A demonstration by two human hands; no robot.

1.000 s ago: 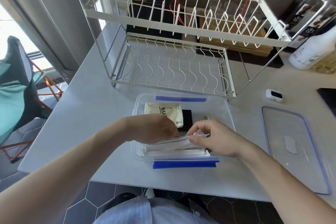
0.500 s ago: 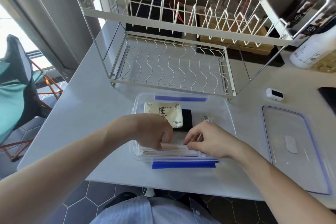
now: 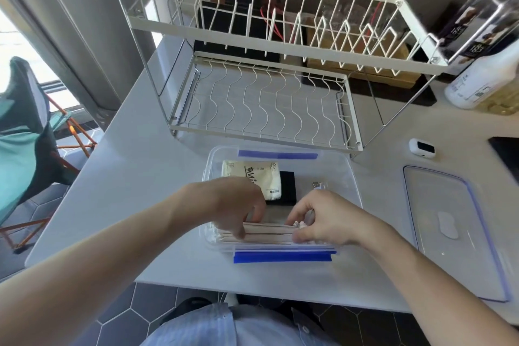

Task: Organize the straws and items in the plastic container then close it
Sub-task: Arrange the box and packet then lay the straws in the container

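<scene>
Behind my hands: dish rack (image 3: 261,109) blocks the table's (image 3: 126,177) far edge | right: lid (image 3: 452,222) lies near the table's right edge | left edge open

Count taken from the head view. Hands: 2, the left hand (image 3: 224,205) and the right hand (image 3: 325,219), both on 1 bundle of straws (image 3: 266,233); the number of straws in it cannot be told. Container (image 3: 352,177): 1, open. Blue clips on it: 2, 1 clip (image 3: 282,256) just below the grip and 1 far clip (image 3: 278,154) beyond it. Behind the grip: 1 cream packet (image 3: 252,177), 1 black block (image 3: 288,188). Right of the grip: 1 lid (image 3: 449,233), 1 small white device (image 3: 421,146), 1 bottle (image 3: 483,81). Beyond the grip: 1 dish rack (image 3: 266,104).
</scene>
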